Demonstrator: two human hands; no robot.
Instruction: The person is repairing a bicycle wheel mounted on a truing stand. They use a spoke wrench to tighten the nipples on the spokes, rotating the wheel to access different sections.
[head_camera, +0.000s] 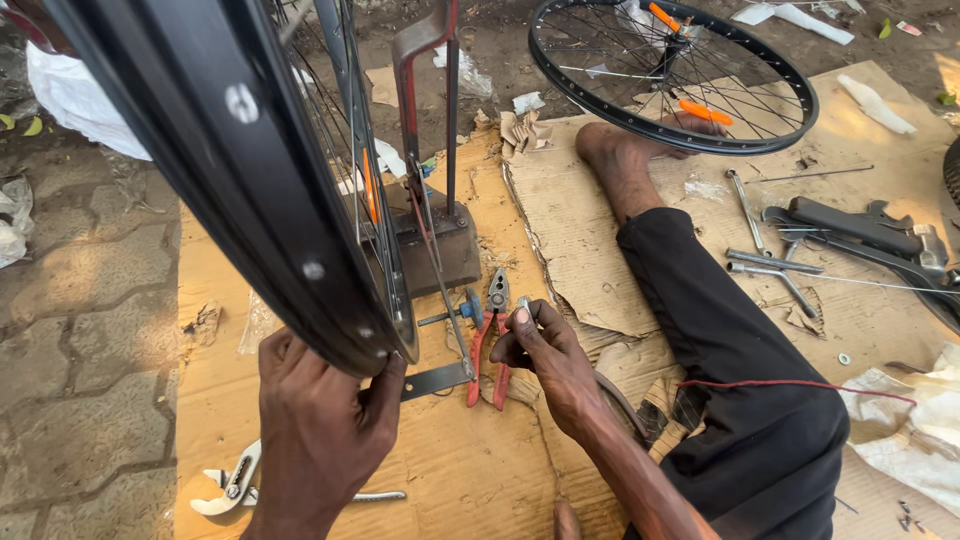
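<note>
Low at the middle of the view, the black rim of a bicycle wheel (250, 190) is pinched from below by the left hand (320, 420), whose thumb and fingers are closed on the rim's lower edge. Just to the right of that grip, the right hand (550, 360) is held with its fingertips pressed together on a small metal piece, too small to be identified. Directly beside the right grip, touching distance to its left, red-handled pliers (490, 335) are laid on the flattened cardboard (460, 470) that covers the ground. Above both grips, the wheel is carried upright in a metal stand (440, 200) with a heavy block base. Below and left of the left grip, an adjustable plier wrench (235, 485) is seen lying flat. Well to the right of the right grip, a dark-trousered leg (720, 330) is stretched out, and beyond it a second wheel (672, 72) and scattered spanners (775, 262) are laid.
</note>
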